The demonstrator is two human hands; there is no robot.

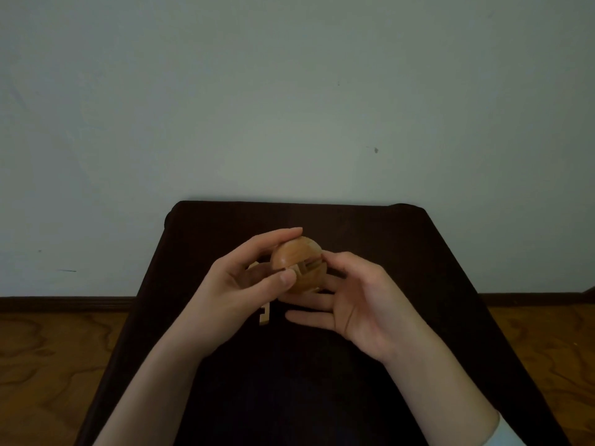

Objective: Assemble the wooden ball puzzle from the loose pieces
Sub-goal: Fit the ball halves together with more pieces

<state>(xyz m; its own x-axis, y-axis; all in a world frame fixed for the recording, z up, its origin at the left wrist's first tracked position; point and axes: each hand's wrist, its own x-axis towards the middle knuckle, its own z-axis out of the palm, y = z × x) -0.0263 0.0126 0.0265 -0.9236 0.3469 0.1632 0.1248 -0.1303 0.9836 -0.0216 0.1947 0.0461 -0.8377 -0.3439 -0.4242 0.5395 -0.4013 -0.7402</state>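
Note:
A round wooden ball puzzle (297,263), orange-brown with a notched gap on its near side, is held above the dark table (402,252). My left hand (244,284) grips it from the left, fingers over the top and thumb on the front. From the right, my right hand (351,304) touches it with thumb and fingertips, palm up beneath it. One loose pale wooden piece (264,313) lies on the table under my left hand, partly hidden. Another pale piece (254,267) shows behind my left fingers.
The table is small, with its far edge near a plain pale wall (289,107). Wooden floor (54,365) shows on both sides, and a dark baseboard runs along the wall.

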